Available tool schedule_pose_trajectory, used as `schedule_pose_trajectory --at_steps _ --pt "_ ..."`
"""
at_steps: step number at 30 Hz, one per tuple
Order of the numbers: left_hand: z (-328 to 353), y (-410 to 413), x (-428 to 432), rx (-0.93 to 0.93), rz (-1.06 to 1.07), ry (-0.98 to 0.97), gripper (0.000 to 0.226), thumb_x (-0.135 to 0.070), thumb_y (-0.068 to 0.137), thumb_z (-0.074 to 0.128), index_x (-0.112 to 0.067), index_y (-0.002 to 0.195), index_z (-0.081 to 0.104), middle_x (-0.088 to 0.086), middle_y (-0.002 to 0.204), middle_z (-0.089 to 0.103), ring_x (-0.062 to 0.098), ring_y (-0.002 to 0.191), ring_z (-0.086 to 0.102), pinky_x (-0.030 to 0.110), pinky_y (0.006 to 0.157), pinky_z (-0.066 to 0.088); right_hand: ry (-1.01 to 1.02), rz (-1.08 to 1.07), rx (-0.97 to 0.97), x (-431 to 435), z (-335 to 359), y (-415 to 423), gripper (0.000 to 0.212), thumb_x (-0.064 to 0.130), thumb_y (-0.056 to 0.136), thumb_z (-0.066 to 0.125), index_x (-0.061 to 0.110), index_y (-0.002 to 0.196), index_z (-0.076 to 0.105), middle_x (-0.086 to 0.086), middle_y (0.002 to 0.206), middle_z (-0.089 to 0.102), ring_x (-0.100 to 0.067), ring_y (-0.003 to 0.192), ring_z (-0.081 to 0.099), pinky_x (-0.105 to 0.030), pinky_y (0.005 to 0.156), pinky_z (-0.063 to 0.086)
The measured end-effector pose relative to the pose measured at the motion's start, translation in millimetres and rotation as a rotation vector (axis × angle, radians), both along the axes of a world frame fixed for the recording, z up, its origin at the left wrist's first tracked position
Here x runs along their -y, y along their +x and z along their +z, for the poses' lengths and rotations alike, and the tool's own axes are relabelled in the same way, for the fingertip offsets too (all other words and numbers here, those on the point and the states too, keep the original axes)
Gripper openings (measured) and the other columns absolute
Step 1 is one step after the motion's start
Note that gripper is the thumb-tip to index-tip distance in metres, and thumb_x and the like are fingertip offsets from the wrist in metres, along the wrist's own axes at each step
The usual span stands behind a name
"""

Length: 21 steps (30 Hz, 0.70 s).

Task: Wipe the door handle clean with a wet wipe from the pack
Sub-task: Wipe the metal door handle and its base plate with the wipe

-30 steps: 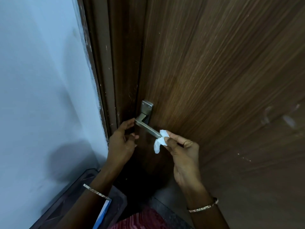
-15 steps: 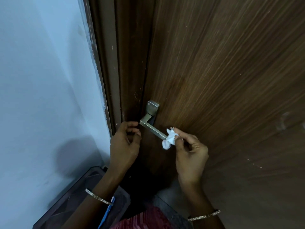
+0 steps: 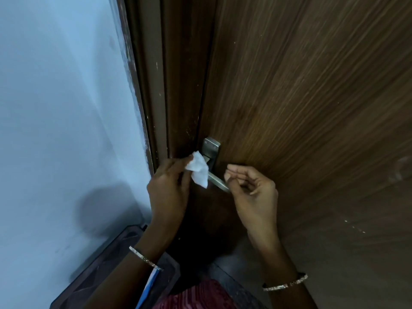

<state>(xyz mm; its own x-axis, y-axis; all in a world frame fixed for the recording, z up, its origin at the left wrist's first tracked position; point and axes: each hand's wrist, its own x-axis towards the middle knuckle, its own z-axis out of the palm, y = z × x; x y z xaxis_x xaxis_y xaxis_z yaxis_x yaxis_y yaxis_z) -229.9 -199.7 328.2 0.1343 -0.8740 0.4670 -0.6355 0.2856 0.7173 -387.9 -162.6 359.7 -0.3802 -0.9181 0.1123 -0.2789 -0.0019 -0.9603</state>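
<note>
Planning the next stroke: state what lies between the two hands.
Head view: the wet wipe, held by the left hand, covers the inner end of the door handle; then a bare stretch of lever runs to the right hand.

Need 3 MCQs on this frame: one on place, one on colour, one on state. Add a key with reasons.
1. Where on the lever handle is the wipe?
A) at the free tip
B) near the backplate
C) on the floor

2. What colour is the wipe?
A) white
B) blue
C) yellow

3. The left hand is:
A) flat on the door
B) holding the wipe
C) hanging empty

Key:
1 B, the wipe drapes the lever just below the backplate.
2 A, it shows plain white.
3 B, its fingers pinch the wipe's upper edge.
</note>
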Motion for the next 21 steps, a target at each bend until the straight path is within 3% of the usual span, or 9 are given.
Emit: schedule_pose_trajectory --at_steps 2,4,7,12,15,19,21 --pt "2.9 -2.1 5.1 0.151 0.025 -0.032 0.034 -0.007 0.087 0.069 -0.012 0.121 0.070 0.008 0.116 0.067 0.022 0.093 0.067 0.023 0.084 0.052 0.004 -0.016 -0.081 -6.5 -3.7 -9.0 0.018 0.007 0.087 0.074 0.017 0.102 0.078 0.011 0.089 0.079 0.004 0.086 0.072 -0.015 0.081 0.056" --pt "3.6 -9.0 10.4 0.319 0.020 -0.006 0.044 -0.006 0.085 0.071 -0.008 0.129 0.063 0.013 0.118 0.065 0.033 0.088 0.069 0.040 0.075 0.060 0.040 -0.021 -0.130 -11.9 -10.1 -14.0 0.019 0.007 0.088 0.073 0.020 0.101 0.079 0.014 0.088 0.078 0.006 0.086 0.071 -0.014 0.081 0.057" --pt "4.4 -17.5 21.1 0.357 0.009 0.115 0.044 -0.007 0.088 0.066 -0.012 0.131 0.060 0.014 0.108 0.070 0.035 0.082 0.070 0.046 0.069 0.060 0.076 -0.045 -0.120 -17.1 -19.3 -16.1 0.020 0.008 0.088 0.074 0.024 0.099 0.079 0.016 0.087 0.078 0.006 0.084 0.071 -0.018 0.081 0.059" --pt "-3.6 -17.7 35.3 0.158 -0.110 0.233 0.035 -0.012 0.085 0.071 -0.013 0.119 0.062 0.009 0.103 0.074 0.028 0.087 0.072 0.034 0.076 0.056 0.110 -0.086 0.000 -19.6 -27.4 -25.1 0.023 0.009 0.089 0.073 0.031 0.094 0.078 0.010 0.089 0.079 -0.008 0.089 0.076 -0.037 0.089 0.060" --pt "-6.9 -15.1 33.5 0.065 -0.150 0.231 0.029 -0.016 0.088 0.069 -0.010 0.116 0.065 0.006 0.102 0.075 0.023 0.085 0.071 0.022 0.071 0.049 0.116 -0.075 0.029 -21.2 -29.5 -29.7 0.025 0.010 0.090 0.072 0.034 0.092 0.078 0.010 0.092 0.079 -0.011 0.091 0.075 -0.045 0.091 0.060" --pt "-5.6 -10.9 21.9 0.085 -0.091 0.190 0.021 -0.012 0.093 0.058 -0.009 0.111 0.067 0.009 0.091 0.075 0.021 0.069 0.067 0.017 0.061 0.041 0.137 -0.084 0.053 -22.1 -38.5 -31.6 0.030 0.005 0.089 0.071 0.034 0.090 0.079 0.006 0.091 0.080 -0.015 0.090 0.076 -0.051 0.090 0.059" --pt "-5.3 -7.1 15.9 0.088 -0.081 0.187 0.020 -0.009 0.091 0.059 -0.007 0.108 0.069 0.012 0.088 0.075 0.024 0.069 0.067 0.018 0.063 0.040 0.150 -0.084 0.068 -22.0 -41.5 -32.4 0.029 0.003 0.089 0.070 0.030 0.090 0.079 0.004 0.089 0.080 -0.016 0.089 0.076 -0.051 0.090 0.060"
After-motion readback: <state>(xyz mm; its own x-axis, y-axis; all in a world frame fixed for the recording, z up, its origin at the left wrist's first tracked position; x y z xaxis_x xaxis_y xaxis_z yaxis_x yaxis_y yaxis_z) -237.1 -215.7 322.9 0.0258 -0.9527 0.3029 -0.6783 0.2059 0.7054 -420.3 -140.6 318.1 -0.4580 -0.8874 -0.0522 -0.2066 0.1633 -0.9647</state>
